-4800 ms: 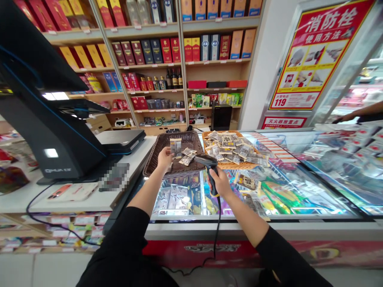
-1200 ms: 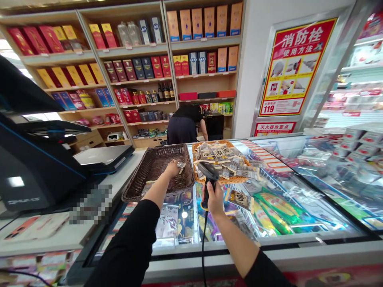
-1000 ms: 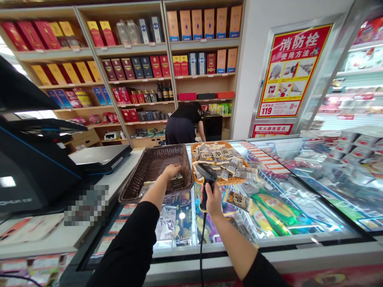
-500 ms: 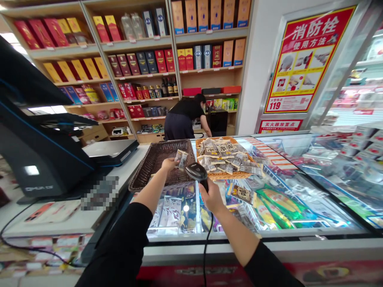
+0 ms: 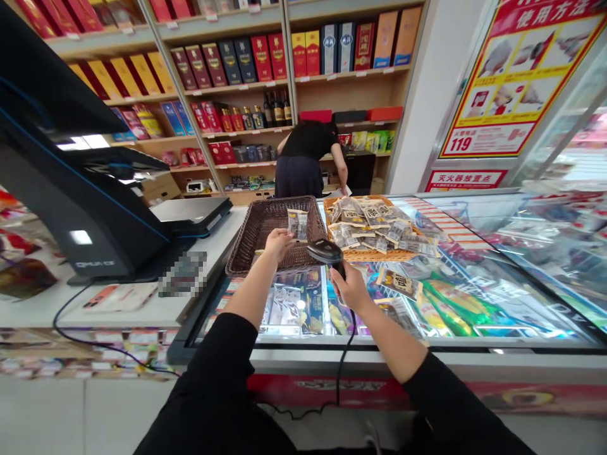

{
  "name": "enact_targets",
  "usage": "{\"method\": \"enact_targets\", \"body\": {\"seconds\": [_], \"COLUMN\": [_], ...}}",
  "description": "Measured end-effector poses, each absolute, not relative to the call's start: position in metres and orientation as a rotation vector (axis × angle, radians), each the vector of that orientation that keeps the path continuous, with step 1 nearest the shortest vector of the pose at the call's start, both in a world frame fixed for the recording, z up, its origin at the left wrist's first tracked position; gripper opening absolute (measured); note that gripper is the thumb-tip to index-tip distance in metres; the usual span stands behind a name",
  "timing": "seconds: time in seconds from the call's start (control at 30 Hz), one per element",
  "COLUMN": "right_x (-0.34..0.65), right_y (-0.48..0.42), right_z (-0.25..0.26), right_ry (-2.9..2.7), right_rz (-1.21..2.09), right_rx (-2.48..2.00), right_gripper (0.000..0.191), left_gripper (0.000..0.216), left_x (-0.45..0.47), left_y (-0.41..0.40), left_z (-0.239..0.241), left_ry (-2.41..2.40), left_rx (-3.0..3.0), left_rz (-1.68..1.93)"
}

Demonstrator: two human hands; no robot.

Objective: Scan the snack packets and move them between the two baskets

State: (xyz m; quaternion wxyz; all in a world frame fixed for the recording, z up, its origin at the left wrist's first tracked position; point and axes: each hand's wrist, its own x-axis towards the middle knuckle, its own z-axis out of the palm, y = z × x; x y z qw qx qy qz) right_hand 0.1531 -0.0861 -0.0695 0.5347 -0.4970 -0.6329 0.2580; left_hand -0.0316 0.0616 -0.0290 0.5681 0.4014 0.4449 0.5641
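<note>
My left hand (image 5: 279,245) is over the near part of a dark brown wicker basket (image 5: 241,240). Its fingers pinch the lower left edge of a small snack packet (image 5: 298,224), which faces me inside the basket's outline. My right hand (image 5: 351,284) is wrapped round the handle of a black barcode scanner (image 5: 325,251), its head tilted toward the packet. A cable runs down from the scanner. To the right, an orange wicker basket (image 5: 374,255) is heaped with similar packets (image 5: 365,218). One more packet (image 5: 399,282) lies on the glass in front of it.
Both baskets stand on a glass-topped freezer (image 5: 474,253) with packaged goods inside. At left are a black checkout terminal (image 5: 102,221), a weighing scale (image 5: 190,212) and a phone-like object (image 5: 121,296). Behind, a person (image 5: 306,158) in black bends before shelves of boxed bottles.
The view has tilted down and shifted. The packet in my left hand has turned more upright and faces me. My right hand still holds the scanner. The person behind remains bent over.
</note>
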Motion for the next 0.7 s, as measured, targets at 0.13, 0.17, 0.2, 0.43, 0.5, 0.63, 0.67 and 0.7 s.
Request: {"method": "enact_targets", "body": {"seconds": [0.13, 0.17, 0.2, 0.43, 0.5, 0.63, 0.67, 0.7], "right_x": [0.152, 0.152, 0.152, 0.15, 0.149, 0.15, 0.152, 0.153], "right_y": [-0.086, -0.086, -0.087, -0.088, -0.087, -0.081, -0.079, -0.077], "right_z": [-0.07, -0.07, -0.07, -0.07, -0.07, -0.068, -0.067, -0.066], "right_ry": [-1.527, -1.53, -1.529, -1.44, -1.338, -1.093, -1.038, -0.986], "right_rz": [0.639, 0.648, 0.656, 0.732, 0.762, 0.751, 0.741, 0.732], "right_rx": [-1.172, -1.17, -1.167, -1.103, -1.049, -0.913, -0.882, -0.857], "right_gripper": [0.023, 0.023, 0.023, 0.023, 0.024, 0.025, 0.026, 0.026], "left_gripper": [0.032, 0.031, 0.03, 0.028, 0.028, 0.028, 0.027, 0.026], "left_x": [-0.032, -0.032, -0.032, -0.032, -0.031, -0.005, 0.008, 0.024], "left_y": [0.064, 0.065, 0.064, 0.059, 0.058, 0.059, 0.061, 0.063], "left_z": [-0.035, -0.036, -0.037, -0.029, -0.022, -0.003, 0.003, 0.01], "left_ry": [1.066, 1.073, 1.072, 1.077, 1.093, 1.08, 1.067, 1.049], "left_rx": [0.934, 0.928, 0.921, 0.895, 0.925, 1.005, 1.025, 1.051], "left_rz": [1.342, 1.342, 1.343, 1.374, 1.397, 1.394, 1.383, 1.372]}}
